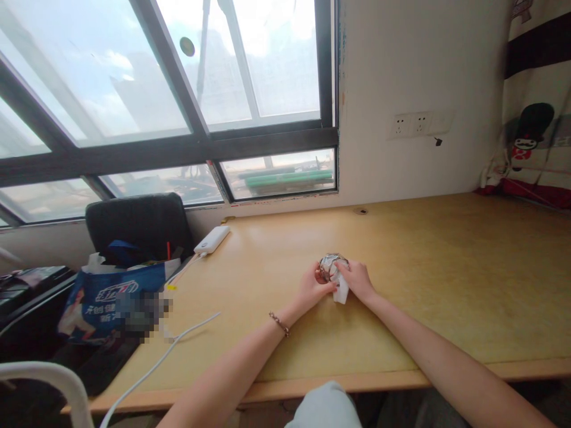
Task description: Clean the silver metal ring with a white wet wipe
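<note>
My left hand (313, 288) is closed around the left side of a small round, shiny, see-through bowl-like object (329, 260) with brownish and dark lines, just above the wooden table (441, 267). A white tissue (341, 292) hangs down from the near side of this object. The fingers of my right hand (359, 280) press the tissue against the object, the thumb lying across its top. Both hands hide much of the object, so its exact kind does not show. A beaded bracelet (279, 324) circles my left wrist.
A white power bank (213, 240) with a cable lies at the table's left edge. Another white cable (172, 345) trails over the near left corner. A blue bag (107, 294) rests on a black chair (138, 223) at left. Wall sockets (420, 123) are behind the table.
</note>
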### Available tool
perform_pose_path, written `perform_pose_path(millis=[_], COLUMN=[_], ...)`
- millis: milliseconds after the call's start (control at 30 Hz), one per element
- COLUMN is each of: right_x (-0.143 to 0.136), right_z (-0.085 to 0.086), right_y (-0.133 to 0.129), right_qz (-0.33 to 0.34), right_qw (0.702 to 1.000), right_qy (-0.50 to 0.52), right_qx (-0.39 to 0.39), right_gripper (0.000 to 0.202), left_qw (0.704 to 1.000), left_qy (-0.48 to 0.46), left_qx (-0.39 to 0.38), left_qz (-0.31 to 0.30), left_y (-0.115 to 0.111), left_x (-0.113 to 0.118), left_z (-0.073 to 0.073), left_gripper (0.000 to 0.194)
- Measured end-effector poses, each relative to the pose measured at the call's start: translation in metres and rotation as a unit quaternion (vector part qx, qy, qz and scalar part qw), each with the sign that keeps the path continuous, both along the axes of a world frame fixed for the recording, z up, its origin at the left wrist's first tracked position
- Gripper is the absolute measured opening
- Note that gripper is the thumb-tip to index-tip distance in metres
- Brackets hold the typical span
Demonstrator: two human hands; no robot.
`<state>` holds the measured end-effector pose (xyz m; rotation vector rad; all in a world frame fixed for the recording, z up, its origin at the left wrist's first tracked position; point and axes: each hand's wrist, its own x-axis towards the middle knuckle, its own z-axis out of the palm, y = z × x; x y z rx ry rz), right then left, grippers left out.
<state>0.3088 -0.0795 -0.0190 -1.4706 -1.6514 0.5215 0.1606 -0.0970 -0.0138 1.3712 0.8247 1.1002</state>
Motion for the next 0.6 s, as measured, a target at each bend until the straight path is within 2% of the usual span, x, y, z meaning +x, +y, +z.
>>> perform_pose_path(millis=[133, 200, 267, 333, 400, 500, 600], right_x=[0.003, 0.004, 0.004, 0.003, 0.003, 0.002, 0.0], right_z=[0.013, 0.018, 0.019, 0.016, 0.01, 0.0, -0.006], right_y=[-0.01, -0.013, -0.013, -0.008, -0.002, 0.007, 0.009], right_qz=[0.038, 0.053, 0.041, 0.015, 0.009, 0.041, 0.052], right_qw=[0.993, 0.989, 0.99, 0.995, 0.999, 0.995, 0.987], right_qy=[-0.059, -0.056, -0.035, -0.001, 0.036, 0.08, 0.124], right_qx=[0.097, 0.123, 0.127, 0.098, 0.038, -0.051, -0.092], right_gripper=[0.039, 0.039, 0.039, 0.043, 0.045, 0.046, 0.05], left_qw=[0.997, 0.995, 0.993, 0.993, 0.993, 0.993, 0.992], left_qy=[0.056, 0.062, 0.051, 0.035, 0.02, 0.009, 0.003], left_qx=[-0.042, -0.076, -0.099, -0.109, -0.114, -0.114, -0.122], left_qz=[-0.015, -0.023, -0.025, -0.027, -0.029, -0.033, -0.039], left_y=[0.001, 0.001, 0.002, 0.003, 0.005, 0.007, 0.011], left_x=[-0.005, -0.007, -0.009, -0.01, -0.011, -0.013, -0.013], left_z=[0.008, 0.013, 0.017, 0.017, 0.016, 0.011, 0.007], left_gripper=[0.035, 0.033, 0.033, 0.033, 0.032, 0.033, 0.031])
